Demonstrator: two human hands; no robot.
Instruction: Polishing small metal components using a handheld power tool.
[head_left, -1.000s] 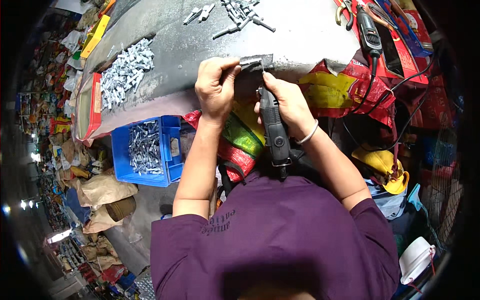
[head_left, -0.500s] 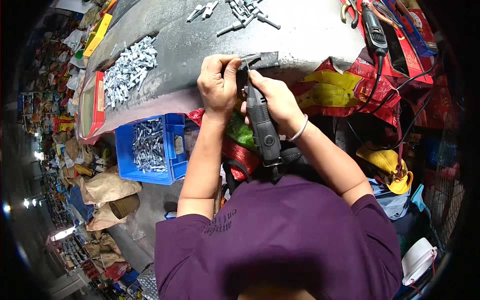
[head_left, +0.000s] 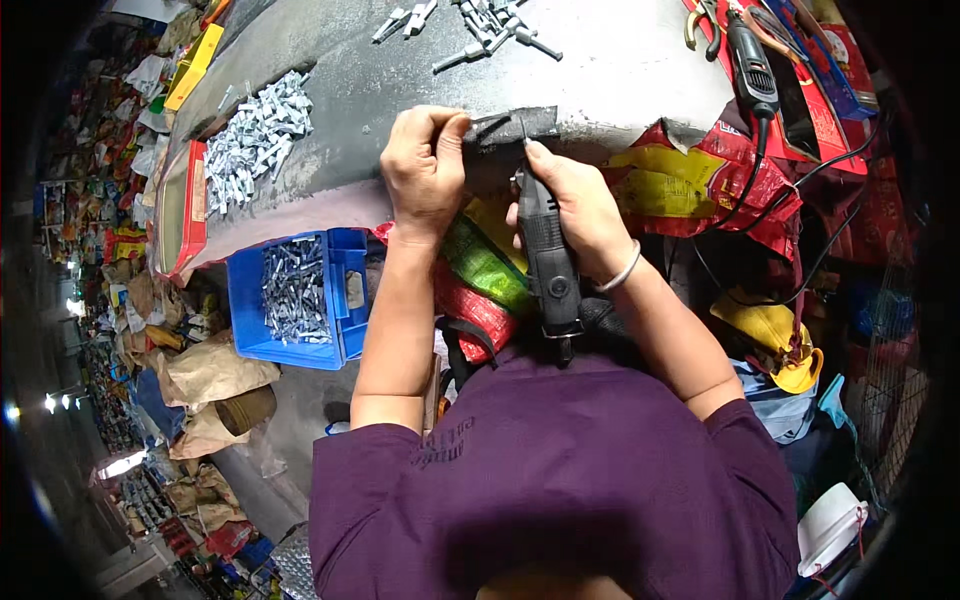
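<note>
My right hand point(head_left: 575, 205) is wrapped around a black rotary tool point(head_left: 552, 255), which stands with its thin bit upward at the bench edge. Its back end hangs down in front of my purple shirt. To the left, thumb and fingers of my left hand point(head_left: 425, 165) are pinched together just above the bench edge, apart from the bit; what they hold, if anything, is hidden. A dark strip point(head_left: 541, 121) lies on the bench edge behind the bit. Near my left hand, a heap of small grey metal parts point(head_left: 258, 138) lies on the grey workbench point(head_left: 370, 100).
Below the bench edge at left sits a blue bin point(head_left: 248, 310) of metal parts. More metal parts point(head_left: 490, 28) lie at the back. A second rotary tool point(head_left: 752, 68) with a black cord and pliers point(head_left: 708, 28) lie at right. Red-yellow sacking point(head_left: 665, 175) hangs off the edge.
My right hand and the rotary tool have moved right, away from my left hand. My left hand has shifted slightly left, and the small metal piece at its fingertips no longer shows clearly.
</note>
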